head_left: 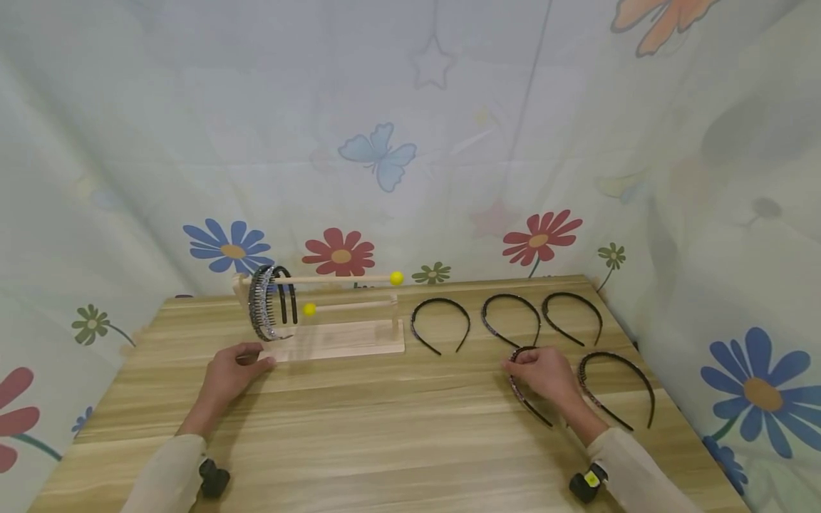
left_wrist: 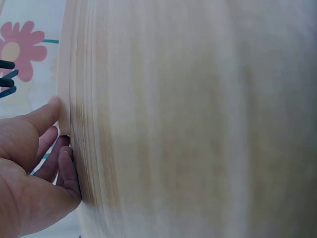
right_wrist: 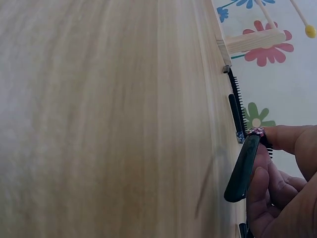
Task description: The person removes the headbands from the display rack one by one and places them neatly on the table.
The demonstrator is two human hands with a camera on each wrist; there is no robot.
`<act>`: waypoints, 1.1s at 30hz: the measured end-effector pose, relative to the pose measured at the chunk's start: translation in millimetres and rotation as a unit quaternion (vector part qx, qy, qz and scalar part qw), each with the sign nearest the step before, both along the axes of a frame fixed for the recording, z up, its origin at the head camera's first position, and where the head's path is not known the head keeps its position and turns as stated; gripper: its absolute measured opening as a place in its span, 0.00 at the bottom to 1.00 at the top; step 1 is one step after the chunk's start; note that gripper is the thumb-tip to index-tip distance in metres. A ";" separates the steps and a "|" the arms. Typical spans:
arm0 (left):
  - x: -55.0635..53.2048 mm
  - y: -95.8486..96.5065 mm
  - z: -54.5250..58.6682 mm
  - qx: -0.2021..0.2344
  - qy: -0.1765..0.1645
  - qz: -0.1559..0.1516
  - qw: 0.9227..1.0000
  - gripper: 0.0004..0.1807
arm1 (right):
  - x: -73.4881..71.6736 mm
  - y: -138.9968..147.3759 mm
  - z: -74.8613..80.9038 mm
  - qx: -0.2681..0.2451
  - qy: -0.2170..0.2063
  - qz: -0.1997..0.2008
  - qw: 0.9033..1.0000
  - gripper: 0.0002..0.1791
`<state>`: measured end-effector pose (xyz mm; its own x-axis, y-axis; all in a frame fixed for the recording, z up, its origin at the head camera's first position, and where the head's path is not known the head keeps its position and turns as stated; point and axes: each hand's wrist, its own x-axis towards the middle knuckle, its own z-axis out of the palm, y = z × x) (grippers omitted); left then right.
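A wooden rack (head_left: 346, 342) with two horizontal rods stands at the back left of the table. Several headbands (head_left: 261, 303), some with glitter and comb teeth, hang at the left end of its upper rod. My left hand (head_left: 234, 370) holds the front left corner of the rack's base; the left wrist view shows the thumb (left_wrist: 49, 111) against the base's end. With thumb and fingers, my right hand (head_left: 548, 372) pinches a dark headband (head_left: 529, 406) with a glittery part. In the right wrist view one flat end of this headband (right_wrist: 242, 171) points toward the camera, tilted off the table.
More headbands lie on the wooden table (head_left: 359, 442): one right of the rack (head_left: 440, 301), two farther right along the back (head_left: 511, 296) and one beside my right hand (head_left: 618, 355). Yellow balls (head_left: 396, 278) cap the rods. A flowered cloth (head_left: 410, 142) hangs behind.
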<state>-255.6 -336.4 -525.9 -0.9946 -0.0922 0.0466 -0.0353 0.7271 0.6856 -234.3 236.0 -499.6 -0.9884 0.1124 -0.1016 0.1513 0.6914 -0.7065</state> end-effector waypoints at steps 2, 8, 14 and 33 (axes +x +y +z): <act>-0.1 0.2 -0.5 -0.002 0.001 0.001 1.000 0.31 | -0.3 0.0 -1.4 -0.009 -0.002 0.002 1.000 0.18; -0.4 1.0 -1.7 -0.002 -0.004 0.004 1.000 0.31 | -1.1 -0.6 -6.1 -0.032 -0.003 0.003 0.999 0.17; -0.7 1.2 -1.6 -0.001 -0.012 0.007 1.000 0.32 | -1.3 0.2 -8.8 -0.033 0.004 0.010 0.999 0.17; -2.4 -1.2 -1.2 0.001 -0.009 0.004 1.000 0.33 | 3.2 6.0 3.9 0.003 0.017 0.045 0.999 0.18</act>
